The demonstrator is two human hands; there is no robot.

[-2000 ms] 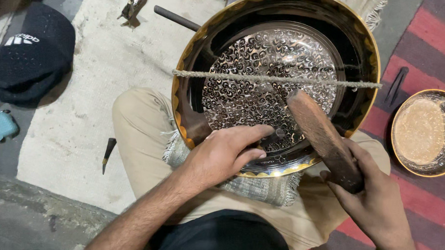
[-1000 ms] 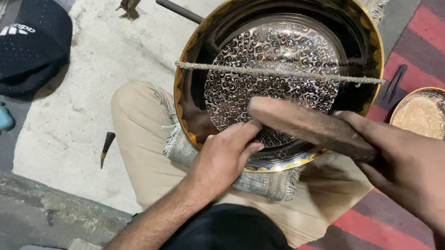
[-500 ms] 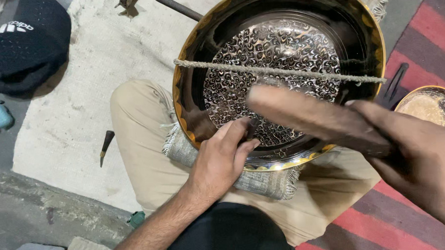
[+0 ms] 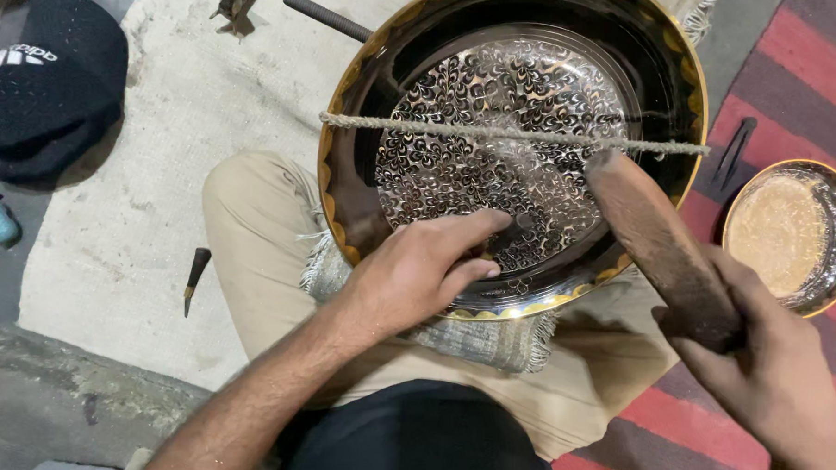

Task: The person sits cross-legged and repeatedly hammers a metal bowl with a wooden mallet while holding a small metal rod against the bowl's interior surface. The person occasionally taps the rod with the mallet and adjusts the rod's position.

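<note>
1. A large round metal tray (image 4: 517,157), dark with a gold rim and a dense silver scroll pattern at its centre, is seen propped on the lap, over a fringed cloth (image 4: 477,339) laid on the thigh.
2. The left hand (image 4: 419,272) is rested on the tray's lower inner face, fingers curled and pinched close together; a small tool seems to be held there, but it is hidden, so what the grip contains cannot be told.
3. A thick brown wooden mallet (image 4: 659,245) is clenched in the right hand (image 4: 775,380) by its lower end, its head raised just beside the pattern's right edge.
4. A taut cord (image 4: 507,135) is stretched across the tray from rim to rim, above the pattern.
5. For clean work here, the left hand is best kept braced against the tray, so each blow is met at a steady point; short, even taps are judged safer than heavy swings, and the cord should be cleared by the mallet.
6. Off to the sides, a small brass bowl (image 4: 789,236) is seen on the striped rug, a dark chisel (image 4: 195,275) on the pale mat, and a black cap (image 4: 42,91) at the upper left.
</note>
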